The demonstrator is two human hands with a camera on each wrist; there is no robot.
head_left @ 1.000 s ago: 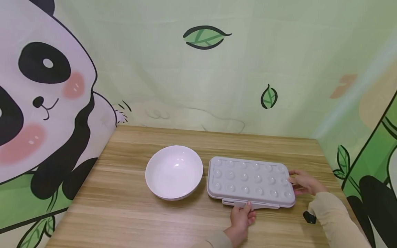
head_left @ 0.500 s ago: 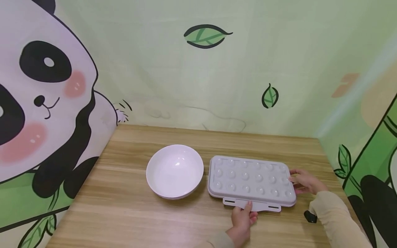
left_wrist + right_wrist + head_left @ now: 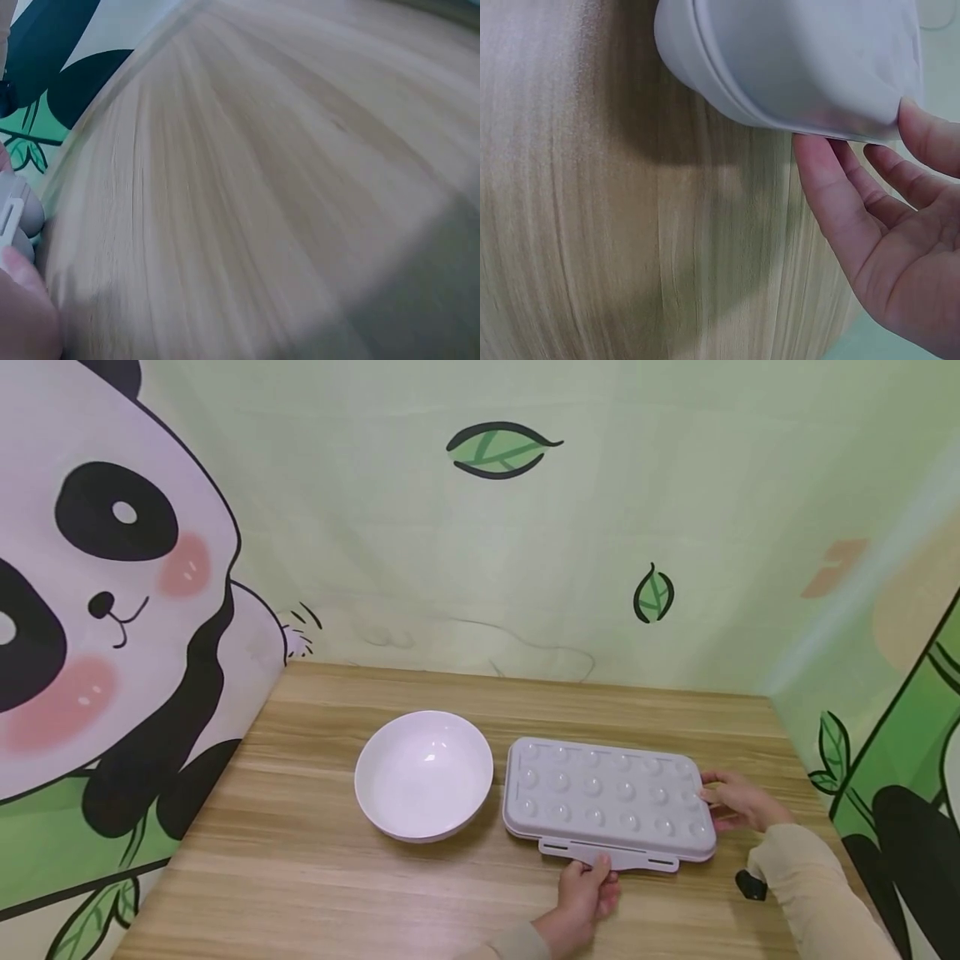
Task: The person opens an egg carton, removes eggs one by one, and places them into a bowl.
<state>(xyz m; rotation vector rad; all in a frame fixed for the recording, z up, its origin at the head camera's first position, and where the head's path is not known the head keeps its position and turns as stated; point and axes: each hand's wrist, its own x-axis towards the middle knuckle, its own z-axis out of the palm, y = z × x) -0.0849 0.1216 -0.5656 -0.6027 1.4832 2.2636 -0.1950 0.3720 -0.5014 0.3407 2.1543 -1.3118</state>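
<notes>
A pale grey plastic egg box (image 3: 611, 793) with rows of round bumps on its lid lies on the table's right half, lid down on its base. Along its front edge the latch flap (image 3: 637, 858) sticks outward, two slots showing. My left hand (image 3: 581, 902) has its thumb on that flap with fingers curled below. At the box's right end, my right hand (image 3: 742, 802) grips the edge. The right wrist view shows that hand's thumb (image 3: 930, 139) on the lid side and the fingers under the rim. In the left wrist view only part of the left hand (image 3: 26, 315) appears.
A white bowl (image 3: 423, 777) with nothing visible inside stands close to the box's left side. The wooden table (image 3: 300, 877) meets a cloth backdrop (image 3: 375, 527) printed with a panda and leaves. A small black object (image 3: 751, 885) sits by the right sleeve.
The latch flap has swung outward from the box's front, and its slots now show. My left hand stays at the flap and has shifted slightly. My right hand holds its place.
</notes>
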